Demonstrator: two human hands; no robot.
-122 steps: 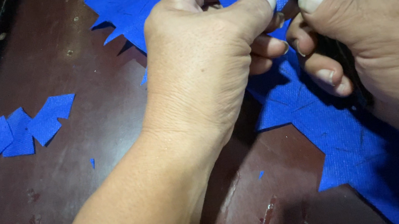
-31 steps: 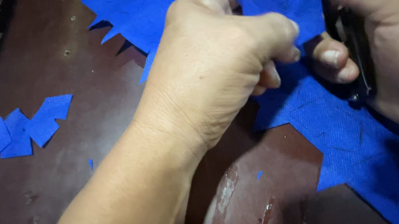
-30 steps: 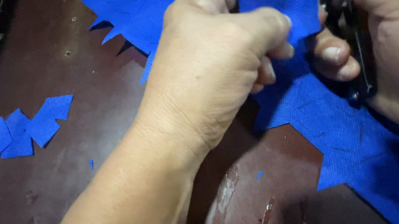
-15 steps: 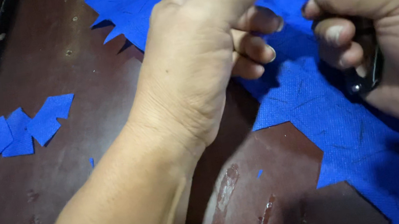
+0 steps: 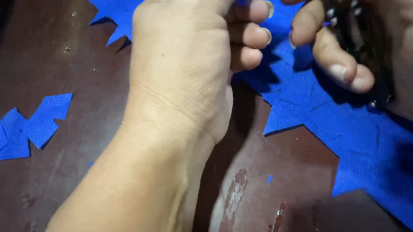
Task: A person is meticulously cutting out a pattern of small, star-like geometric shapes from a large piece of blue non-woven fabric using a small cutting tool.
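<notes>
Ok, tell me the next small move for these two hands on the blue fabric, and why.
Probably bring the scissors back to the sheet's edge. The right hand holds them lifted above the blue fabric, while the left hand pinches a bit of it up near the top. The sheet's edge is jagged, and cut blue pieces lie apart on the dark table.

We see bright blue cloth (image 5: 363, 141), matching blue scraps (image 5: 13, 136), black scissors (image 5: 354, 28) and a dark reddish-brown table (image 5: 78, 168).
</notes>
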